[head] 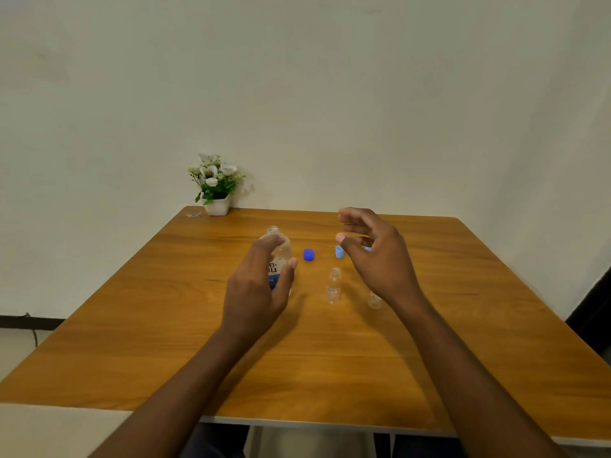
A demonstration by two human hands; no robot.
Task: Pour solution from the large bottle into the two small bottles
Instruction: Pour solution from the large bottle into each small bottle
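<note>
Three bottles, all uncapped, so we're at the grab-and-pour step. Left hand (pixel 261 285) is curled around the big bottle (pixel 279 256), thumb and fingers either side; can't tell if it's squeezing yet. Right hand (pixel 373 256) hovers open, fingers spread, holding nothing. Just right of the big bottle stands one small bottle (pixel 333 286), the other (pixel 375 300) further right, half hidden by the wrist. Behind them, a blue cap (pixel 309 254) and a pale cap (pixel 339 251). Clear thin plastic, narrow necks, so I reckon a slow tilt and steadying the small one.
</note>
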